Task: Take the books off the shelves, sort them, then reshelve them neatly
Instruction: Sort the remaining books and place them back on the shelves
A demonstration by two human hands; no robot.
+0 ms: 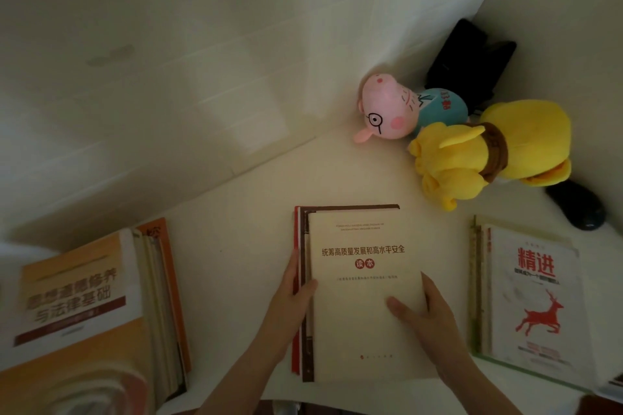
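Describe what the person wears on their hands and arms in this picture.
The left hand and the right hand are bare: no gloves, no visible ring, watch or bracelet. The left arm and the right arm are uncovered to the frame's lower edge, no sleeve in view. Dim light hides finer detail.

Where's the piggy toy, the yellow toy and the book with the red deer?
pink pig plush [387, 104]: head view, on its face.
yellow plush toy [529, 131]: head view, on its round yellow part.
book with the red deer [539, 317]: head view, on the deer.
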